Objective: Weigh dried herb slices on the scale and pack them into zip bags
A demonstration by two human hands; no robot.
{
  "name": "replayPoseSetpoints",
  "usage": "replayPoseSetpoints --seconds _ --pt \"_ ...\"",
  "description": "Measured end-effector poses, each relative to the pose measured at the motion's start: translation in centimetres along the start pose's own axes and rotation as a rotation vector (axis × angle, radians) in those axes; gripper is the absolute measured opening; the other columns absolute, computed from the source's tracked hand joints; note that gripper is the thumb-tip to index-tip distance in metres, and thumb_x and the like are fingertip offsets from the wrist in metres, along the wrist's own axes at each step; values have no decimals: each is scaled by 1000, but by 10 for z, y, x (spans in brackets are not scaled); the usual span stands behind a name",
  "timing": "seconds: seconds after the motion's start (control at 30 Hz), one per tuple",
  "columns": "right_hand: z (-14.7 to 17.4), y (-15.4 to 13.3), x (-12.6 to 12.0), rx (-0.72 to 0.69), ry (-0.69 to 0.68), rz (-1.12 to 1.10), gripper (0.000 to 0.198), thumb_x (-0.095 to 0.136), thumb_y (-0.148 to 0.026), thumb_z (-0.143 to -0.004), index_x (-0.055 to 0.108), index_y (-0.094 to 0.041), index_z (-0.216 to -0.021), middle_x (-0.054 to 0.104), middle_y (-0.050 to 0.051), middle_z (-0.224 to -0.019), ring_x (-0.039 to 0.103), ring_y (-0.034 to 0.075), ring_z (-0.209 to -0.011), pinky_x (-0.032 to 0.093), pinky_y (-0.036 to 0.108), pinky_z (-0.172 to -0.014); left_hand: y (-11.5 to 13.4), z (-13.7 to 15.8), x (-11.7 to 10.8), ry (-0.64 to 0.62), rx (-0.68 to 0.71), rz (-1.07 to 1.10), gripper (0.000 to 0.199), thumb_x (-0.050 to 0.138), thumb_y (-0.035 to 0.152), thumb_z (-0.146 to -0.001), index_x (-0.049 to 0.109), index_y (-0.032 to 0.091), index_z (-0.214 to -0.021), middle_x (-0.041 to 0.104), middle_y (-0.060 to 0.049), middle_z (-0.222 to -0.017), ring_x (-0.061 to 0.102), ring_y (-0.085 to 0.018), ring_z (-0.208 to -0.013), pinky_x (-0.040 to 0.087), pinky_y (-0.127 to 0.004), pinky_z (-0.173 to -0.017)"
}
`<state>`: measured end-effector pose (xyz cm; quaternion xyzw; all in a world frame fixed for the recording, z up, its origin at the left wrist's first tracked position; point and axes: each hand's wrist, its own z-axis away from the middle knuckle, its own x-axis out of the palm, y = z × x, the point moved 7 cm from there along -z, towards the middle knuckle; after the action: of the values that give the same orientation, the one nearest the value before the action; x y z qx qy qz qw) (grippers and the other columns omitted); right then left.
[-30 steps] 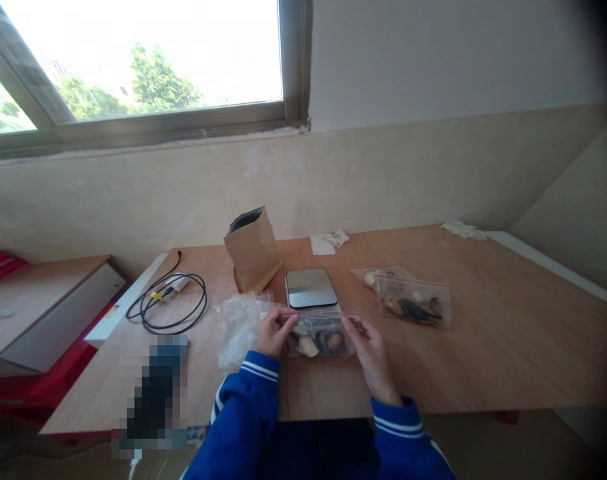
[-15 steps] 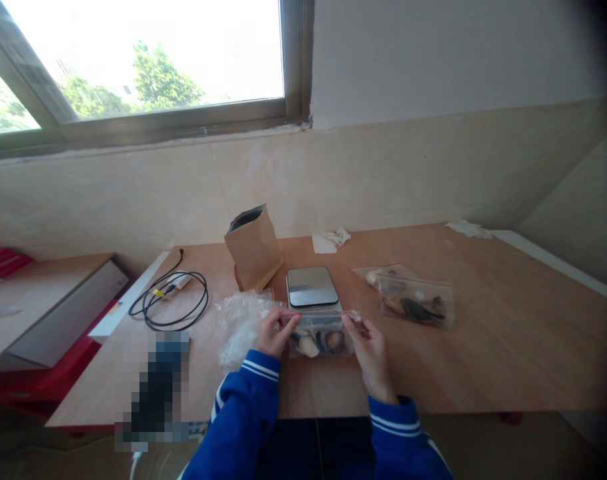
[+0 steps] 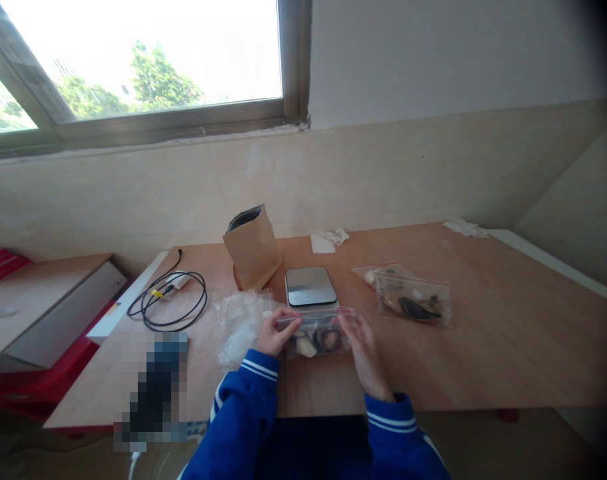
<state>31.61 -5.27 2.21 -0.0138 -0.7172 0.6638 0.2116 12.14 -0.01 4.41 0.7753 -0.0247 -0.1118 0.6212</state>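
Observation:
A clear zip bag [image 3: 318, 340] with pale and dark dried pieces inside is held between my hands over the near part of the table. My left hand [image 3: 277, 333] pinches its top left corner between thumb and fingers. At the top right corner, the fingers of my right hand [image 3: 361, 343] are closed on the zip edge. Just beyond the bag lies a flat scale with a silver plate [image 3: 311, 287]. A pile of clear plastic bags [image 3: 241, 327] touches or nearly touches my left hand; which one, I cannot tell.
An opened brown paper pouch [image 3: 253, 247] stands behind the scale. Filled zip bags [image 3: 416, 303] lie to the right. On the left are a coiled black cable [image 3: 206, 300] and a blurred-out dark object [image 3: 156, 387]. Crumpled tissue [image 3: 336, 236] rests by the wall.
My right thumb and fingers have shifted slightly at the bag's top right corner. My left hand keeps its pinch, and the bag stays in nearly the same place.

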Motion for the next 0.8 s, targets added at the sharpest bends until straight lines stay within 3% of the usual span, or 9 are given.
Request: replayPoseSetpoints --seconds 0.17,0.53,0.8 --pt "-2 1 2 -23 -30 55 33 67 -46 -74 67 -19 -94 69 5 -94 63 22 -93 48 36 -87 1 0 -3 36 31 -27 26 70 41 -71 66 16 -76 66 -4 -77 61 -16 -73 49 -27 -68" --pt "-1 -1 2 -70 101 71 32 69 -45 -72 67 -17 -87 69 5 -87 63 21 -86 49 34 -81 5 3 -8 98 60 -100 24 71 39 -71 70 15 -76 69 -6 -76 62 -19 -75 49 -31 -71" --pt "-1 2 0 -46 99 95 35 70 -47 -70 68 -17 -89 70 6 -86 64 23 -84 50 35 -79 4 4 -7 91 25 -60 27 71 41 -70 68 15 -73 67 -5 -73 60 -17 -69 48 -28 -63"
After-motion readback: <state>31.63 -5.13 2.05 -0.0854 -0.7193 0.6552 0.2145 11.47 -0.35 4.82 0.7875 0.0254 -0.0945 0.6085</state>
